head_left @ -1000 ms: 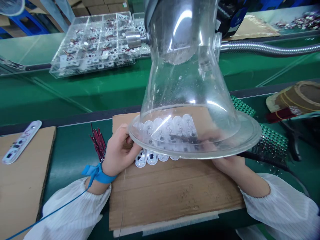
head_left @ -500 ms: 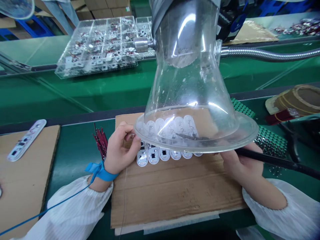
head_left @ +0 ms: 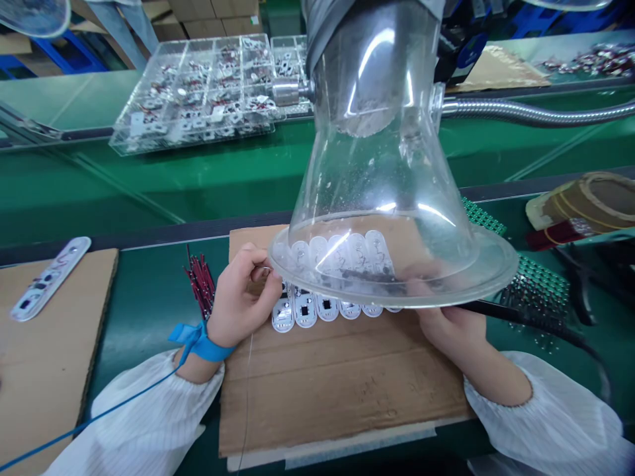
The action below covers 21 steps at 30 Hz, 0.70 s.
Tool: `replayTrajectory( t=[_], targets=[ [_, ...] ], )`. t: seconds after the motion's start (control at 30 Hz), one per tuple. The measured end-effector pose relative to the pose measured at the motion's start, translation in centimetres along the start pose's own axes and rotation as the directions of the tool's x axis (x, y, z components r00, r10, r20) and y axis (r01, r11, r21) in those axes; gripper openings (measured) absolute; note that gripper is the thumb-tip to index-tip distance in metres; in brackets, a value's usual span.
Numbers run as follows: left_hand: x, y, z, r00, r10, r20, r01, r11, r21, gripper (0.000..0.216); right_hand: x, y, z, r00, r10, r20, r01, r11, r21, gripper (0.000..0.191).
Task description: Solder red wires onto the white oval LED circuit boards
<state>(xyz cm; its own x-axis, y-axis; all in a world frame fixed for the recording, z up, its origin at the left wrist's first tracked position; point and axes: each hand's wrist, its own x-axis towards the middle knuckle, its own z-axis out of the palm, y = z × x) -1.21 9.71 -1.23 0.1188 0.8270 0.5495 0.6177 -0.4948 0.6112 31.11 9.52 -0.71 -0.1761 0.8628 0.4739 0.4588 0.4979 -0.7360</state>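
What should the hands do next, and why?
Probably the left hand should ease the thin wire it pinches down onto the nearest white circuit board. That hand sits right beside the row of boards, and the right hand holds a black-handled tool, perhaps a soldering iron, reaching under the clear plastic hood.

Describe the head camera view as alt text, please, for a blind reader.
The bare left hand and right hand reach under a clear bell-shaped plastic hood toward white oval circuit boards on brown cardboard; the right hand holds a black tool.
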Motion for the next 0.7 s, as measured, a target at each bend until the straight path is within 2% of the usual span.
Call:
replayTrajectory(
  t=[0.17, 0.3, 0.47, 0.6, 0.7],
  targets=[
    [0.0, 0.0, 0.0, 1.000, -0.012, 0.012, 0.012, 1.000, 0.007, 0.011, -0.4, 0.4, -0.1, 1.000, 0.000, 0.012, 0.000, 1.000, -0.010, 0.003],
    [0.2, 0.1, -0.1, 1.000, -0.012, 0.027, 0.012, 1.000, 0.016, 0.011, -1.2, 1.0, 0.0, 1.000, 0.007, 0.001, -0.007, 1.000, -0.013, 0.011],
    [0.3, 0.2, -0.1, 0.999, 0.000, 0.037, 0.000, 1.000, 0.014, 0.010, -1.5, 1.2, 0.0, 0.999, -0.005, -0.036, 0.005, 1.000, 0.001, 0.008],
    [0.1, 0.0, 0.0, 0.999, -0.016, 0.039, 0.015, 1.000, 0.021, 0.007, -1.1, 0.5, -0.4, 0.997, -0.032, -0.064, 0.038, 0.993, 0.109, 0.008],
    [-0.2, -0.3, -0.1, 0.999, -0.022, 0.037, 0.021, 1.000, 0.017, 0.005, -0.7, -0.1, -1.4, 0.992, 0.038, -0.119, -0.010, 0.974, 0.226, 0.007]
  ],
)
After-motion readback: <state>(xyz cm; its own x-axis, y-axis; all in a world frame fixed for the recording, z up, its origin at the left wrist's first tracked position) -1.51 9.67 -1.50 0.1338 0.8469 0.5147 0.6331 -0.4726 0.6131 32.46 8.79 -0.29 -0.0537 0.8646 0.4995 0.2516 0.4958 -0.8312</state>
